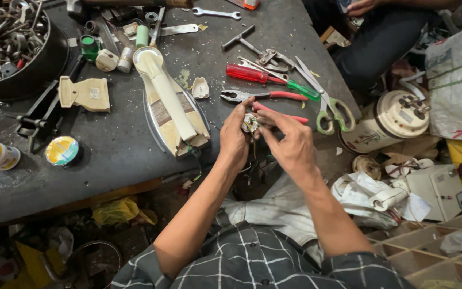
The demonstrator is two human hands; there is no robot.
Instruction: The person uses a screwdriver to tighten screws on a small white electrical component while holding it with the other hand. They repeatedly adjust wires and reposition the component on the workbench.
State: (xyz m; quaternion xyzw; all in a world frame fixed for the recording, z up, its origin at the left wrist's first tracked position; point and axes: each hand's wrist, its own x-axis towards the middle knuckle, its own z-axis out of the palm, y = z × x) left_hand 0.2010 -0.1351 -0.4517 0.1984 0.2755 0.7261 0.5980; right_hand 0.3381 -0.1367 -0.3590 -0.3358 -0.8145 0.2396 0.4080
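Both hands, the left hand (235, 140) and the right hand (291, 143), pinch a small wired part (250, 122) above the near table (108, 155) edge, beside the opened iron (173, 109) and red-handled pliers (266, 97), so the repair looks unfinished.

Pliers (263, 96) and scissors (324, 104) crowd beyond, bare tabletop (118, 144) leftward seemingly passable
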